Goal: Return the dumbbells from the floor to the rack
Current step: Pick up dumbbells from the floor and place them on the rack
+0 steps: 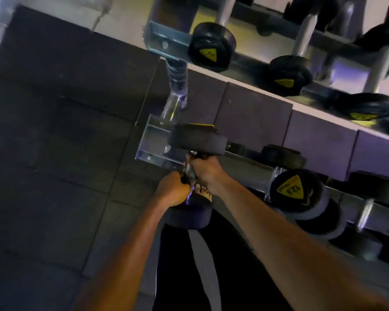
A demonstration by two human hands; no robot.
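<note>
I hold one black dumbbell point(197, 140) in the air with both hands on its metal handle, close to the left end of the rack point(153, 135). My left hand point(172, 189) grips the nearer part of the handle. My right hand point(206, 170) grips the part just under the far head. The near head point(193, 215) hangs below my hands, above my bare foot. The view is tilted and blurred.
Several black dumbbells with yellow triangle labels point(290, 187) lie on the rack's tiers to the right and above. A shiny rack upright point(176, 86) stands just beyond the held dumbbell. Dark rubber floor tiles point(54, 153) spread to the left. My dark trouser leg point(177, 265) is below.
</note>
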